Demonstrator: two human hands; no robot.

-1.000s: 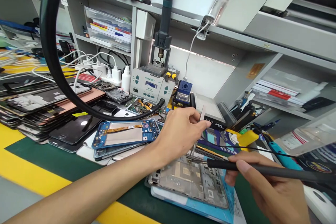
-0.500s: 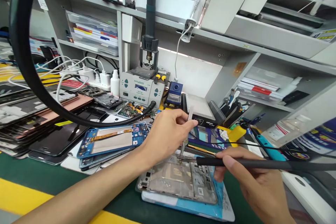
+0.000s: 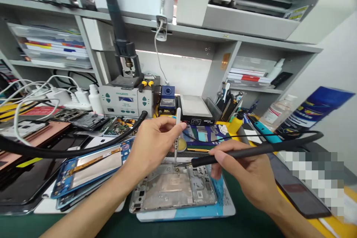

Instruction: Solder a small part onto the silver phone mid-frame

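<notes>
A metal phone frame (image 3: 156, 193) lies on a blue and white flat packet (image 3: 178, 214) in front of me. My left hand (image 3: 153, 143) is closed on tweezers (image 3: 177, 130), held upright with the tips down at the frame's upper edge. In my right hand (image 3: 248, 173) is a soldering iron (image 3: 237, 153) with a black handle and cable. Its tip meets the same spot beside the tweezer tips, around a small brass-coloured part (image 3: 176, 169). Whether the tweezers grip that part I cannot tell.
Blue phone frames (image 3: 95, 169) and dark phone panels (image 3: 41, 171) are stacked at left. Behind stand a rework station (image 3: 125, 100) and a heating plate (image 3: 195, 106). A black hose (image 3: 83, 152) crosses the left side. A dark phone (image 3: 301, 189) lies at right, near a spray can (image 3: 315, 111).
My view has turned to the right, so the bench appears further left. Both hands keep hold of the tweezers and the soldering iron at the frame's upper edge.
</notes>
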